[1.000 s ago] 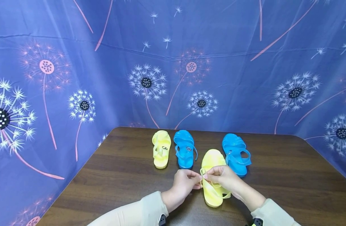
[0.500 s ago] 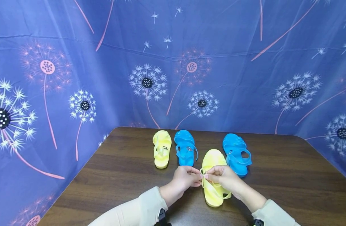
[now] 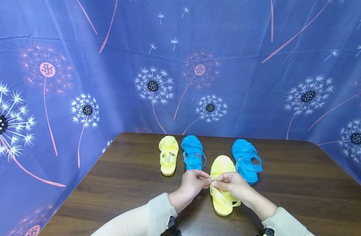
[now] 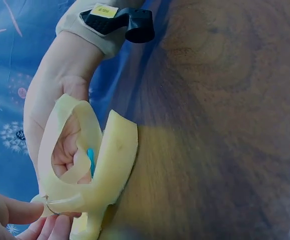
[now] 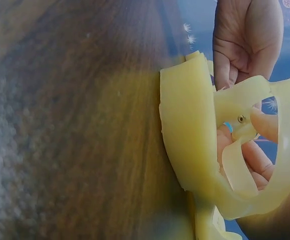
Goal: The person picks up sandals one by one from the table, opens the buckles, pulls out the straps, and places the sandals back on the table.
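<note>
Cloth (image 3: 180, 39): blue, rising behind the table and along its 9 and 3 o'clock sides, printed with white and pink dandelions (image 3: 152, 86).
Table (image 3: 301, 183): dark brown wood grain, rounded far corners.
Sleeves: pale; the left (image 3: 139, 218) enters from 7 o'clock in the head view, the right (image 3: 289, 226) from 5.
Held sandal (image 3: 221, 165): yellow, on the table, toe toward 12 o'clock, between the two hands.
Near blue sandal (image 3: 246, 164): just beside the held one, between 1 and 2 o'clock from it, toe toward 11.
Far blue sandal (image 3: 193, 149): between 10 and 11 o'clock from the held one, its heel partly covered by the left hand in the head view.
Spare yellow sandal (image 3: 168, 144): at 10 o'clock from the held one, beside the far blue sandal, toe toward 12.
Left hand (image 3: 191, 186): at 9 o'clock, thumb and fingers pinching the strap.
Right hand (image 3: 235, 187): at 3 o'clock, over the held sandal, pinching the same strap.
Strap (image 4: 67, 192): yellow, looped above the sole.
Buckle (image 4: 48, 206): thin metal, at the fingertips.
</note>
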Motion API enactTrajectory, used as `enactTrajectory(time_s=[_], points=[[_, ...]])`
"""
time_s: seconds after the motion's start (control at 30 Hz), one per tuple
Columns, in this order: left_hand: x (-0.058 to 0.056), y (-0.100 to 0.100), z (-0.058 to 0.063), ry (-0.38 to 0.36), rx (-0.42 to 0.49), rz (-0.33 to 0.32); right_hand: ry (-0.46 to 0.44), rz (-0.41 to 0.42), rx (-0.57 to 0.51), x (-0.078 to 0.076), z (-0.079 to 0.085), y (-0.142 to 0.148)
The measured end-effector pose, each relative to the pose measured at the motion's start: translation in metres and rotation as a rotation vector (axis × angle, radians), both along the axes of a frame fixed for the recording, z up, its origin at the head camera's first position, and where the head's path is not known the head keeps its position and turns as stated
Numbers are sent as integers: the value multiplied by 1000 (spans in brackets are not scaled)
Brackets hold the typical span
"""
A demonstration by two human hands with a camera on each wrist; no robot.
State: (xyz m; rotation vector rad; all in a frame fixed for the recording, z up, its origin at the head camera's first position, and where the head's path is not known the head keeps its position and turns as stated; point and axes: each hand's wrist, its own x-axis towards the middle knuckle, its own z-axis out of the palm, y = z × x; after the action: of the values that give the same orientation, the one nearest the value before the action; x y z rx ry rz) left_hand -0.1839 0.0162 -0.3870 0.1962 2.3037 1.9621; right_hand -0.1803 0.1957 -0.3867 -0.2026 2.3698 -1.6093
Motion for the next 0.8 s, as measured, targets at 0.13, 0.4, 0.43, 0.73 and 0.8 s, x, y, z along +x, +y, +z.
enactTrajectory(time_s=[0.13,0.4,0.43,0.73,0.8], points=[[-3,1,3,47,-43,3,15,2,-1,1,1,-1],[-9,2,6,101,-87,6,39,-1,-13,0,0,-3],[-10,2,6,102,-86,4,41,-1,-13,0,0,-4],[-13,4,10,102,-102,14,49,-19,-2,1,1,-6],[-13,4,10,103,-101,16,50,-23,3,1,0,-6]])
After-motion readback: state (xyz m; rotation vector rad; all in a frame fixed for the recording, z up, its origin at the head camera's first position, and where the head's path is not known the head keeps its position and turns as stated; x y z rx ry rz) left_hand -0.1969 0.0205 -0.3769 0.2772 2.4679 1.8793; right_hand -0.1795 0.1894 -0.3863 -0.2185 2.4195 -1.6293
